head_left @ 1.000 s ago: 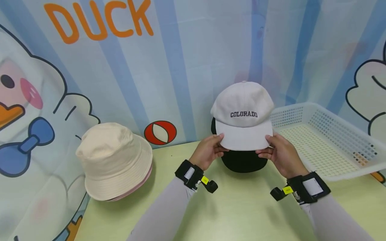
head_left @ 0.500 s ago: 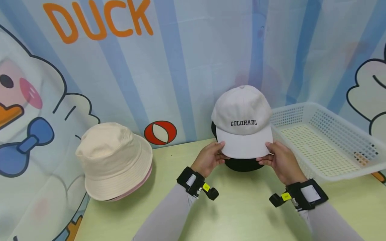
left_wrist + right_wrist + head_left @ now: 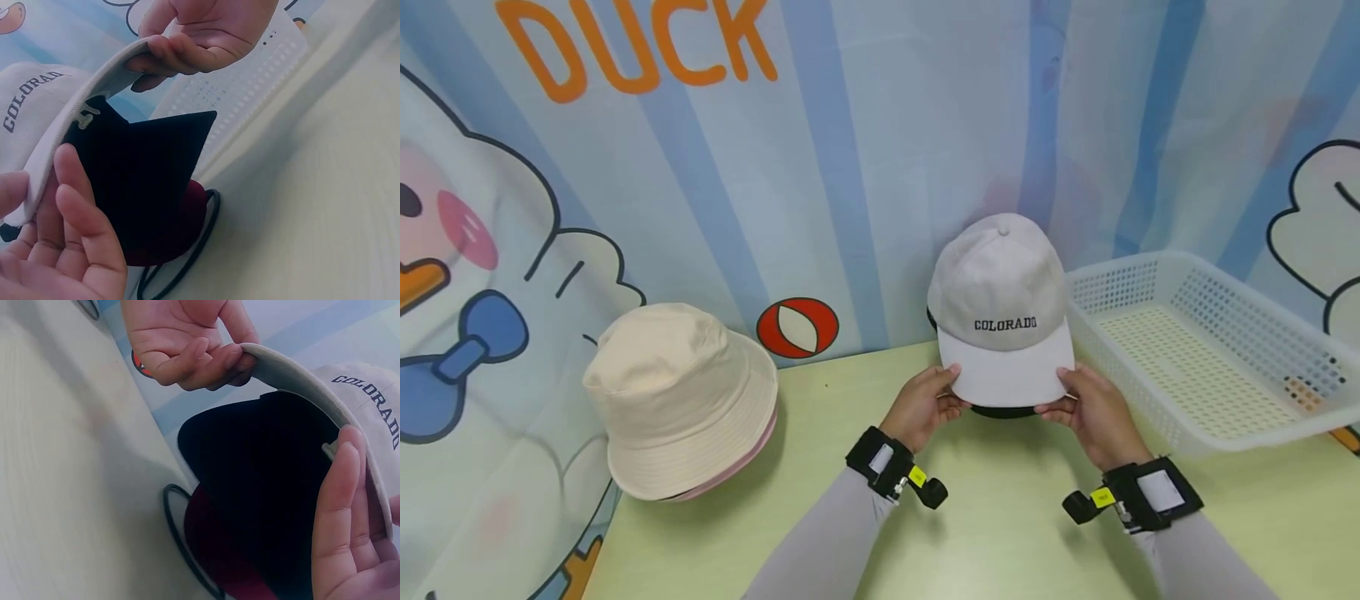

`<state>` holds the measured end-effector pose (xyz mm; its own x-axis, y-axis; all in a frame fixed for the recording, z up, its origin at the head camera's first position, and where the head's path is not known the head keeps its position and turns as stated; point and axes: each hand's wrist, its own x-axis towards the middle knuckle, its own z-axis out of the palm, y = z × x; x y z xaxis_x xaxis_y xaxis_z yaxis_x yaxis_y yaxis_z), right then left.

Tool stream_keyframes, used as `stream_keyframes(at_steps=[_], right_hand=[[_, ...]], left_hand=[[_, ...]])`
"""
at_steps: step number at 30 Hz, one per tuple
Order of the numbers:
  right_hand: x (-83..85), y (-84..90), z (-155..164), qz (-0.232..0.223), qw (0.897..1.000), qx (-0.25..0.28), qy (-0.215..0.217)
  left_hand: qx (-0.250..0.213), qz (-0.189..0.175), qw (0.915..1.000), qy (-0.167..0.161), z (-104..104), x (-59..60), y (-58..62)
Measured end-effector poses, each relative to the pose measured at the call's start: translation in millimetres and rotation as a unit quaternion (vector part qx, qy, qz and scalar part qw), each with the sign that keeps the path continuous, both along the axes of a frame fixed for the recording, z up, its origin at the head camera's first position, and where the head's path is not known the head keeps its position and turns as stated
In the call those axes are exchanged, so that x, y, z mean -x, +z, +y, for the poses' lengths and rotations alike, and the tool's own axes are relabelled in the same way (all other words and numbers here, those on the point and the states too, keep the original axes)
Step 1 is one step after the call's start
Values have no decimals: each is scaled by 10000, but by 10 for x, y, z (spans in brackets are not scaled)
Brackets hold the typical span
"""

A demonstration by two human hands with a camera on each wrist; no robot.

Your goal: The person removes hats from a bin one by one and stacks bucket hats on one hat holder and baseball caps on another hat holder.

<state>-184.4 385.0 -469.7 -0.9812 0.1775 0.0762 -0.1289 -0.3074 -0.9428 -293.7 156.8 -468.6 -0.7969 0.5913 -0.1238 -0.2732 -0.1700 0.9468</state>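
A white baseball cap (image 3: 1002, 287) lettered "COLORADO" faces me. My left hand (image 3: 922, 406) pinches one side of its brim between thumb and fingers, and my right hand (image 3: 1097, 417) pinches the other side the same way. Beneath it is a black cap (image 3: 144, 175); only a thin edge of that one shows in the head view. Under the black cap, both wrist views reveal a dark red cap (image 3: 215, 540). Whether the white cap's crown rests fully on the black one cannot be seen.
A beige bucket hat (image 3: 673, 400) sits on the left of the table (image 3: 827, 517), over a pink brim (image 3: 730, 473). To the right stands a white perforated basket (image 3: 1247, 442). A thin dark loop (image 3: 172, 519) curves beside the red cap. A printed curtain (image 3: 917, 167) hangs behind.
Both hands have brought the white cap's brim down and toward me, and the crown has lowered slightly. Less of the black cap shows below it now.
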Motion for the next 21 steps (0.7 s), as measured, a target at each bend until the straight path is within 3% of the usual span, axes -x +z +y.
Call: stream_keyframes(at_steps=[10, 21], right_hand=[[60, -159, -36, -401, 9987, -138, -293], [88, -246, 8, -493, 9977, -378, -252]], left_hand=[[-52, -143, 9996, 217, 23, 11, -222], [-25, -246, 9991, 355, 63, 1, -350]])
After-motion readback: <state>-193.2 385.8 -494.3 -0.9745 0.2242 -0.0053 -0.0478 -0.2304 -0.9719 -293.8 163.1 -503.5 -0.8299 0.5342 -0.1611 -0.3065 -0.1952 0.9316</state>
